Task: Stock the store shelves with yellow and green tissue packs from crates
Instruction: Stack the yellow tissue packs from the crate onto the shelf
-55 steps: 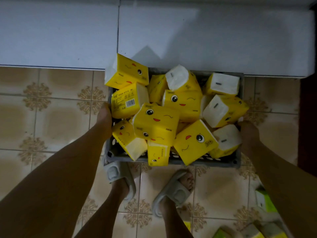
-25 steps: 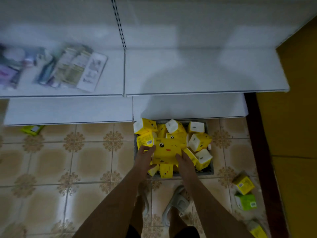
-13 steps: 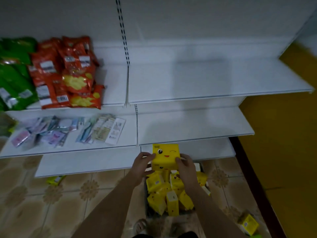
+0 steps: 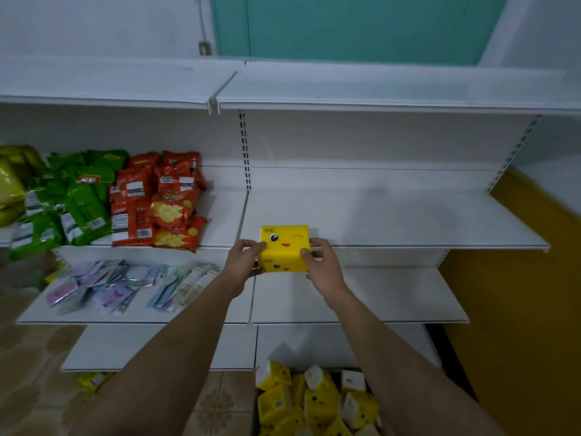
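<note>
Down at the person's feet a crate [image 4: 317, 404] sits on the tiled floor [image 4: 217, 401], heaped with yellow tissue packs [image 4: 320, 401] lying at all angles, some showing a white end. Another yellowish packet [image 4: 94, 379] lies on the floor under the lowest shelf, off to the left.

Both bare arms reach up from there. The left hand [image 4: 243, 262] and the right hand [image 4: 320, 265] grip two yellow packs [image 4: 285, 248] stacked one on the other between them, fingers [image 4: 309, 254] curled round the ends, each pack showing a winking cartoon face. The stack hangs in front of the edge of the middle shelf [image 4: 408, 221], in the right-hand bay; I cannot tell if it touches the shelf.

On the shelf below, to the left, flat pastel packets [image 4: 103, 284] lie scattered. Further back on the left, red chip bags [image 4: 157, 202] are piled beside green bags [image 4: 75, 199]. Above runs the top shelf [image 4: 377, 86], and behind it a teal panel [image 4: 361, 23] on the wall.
</note>
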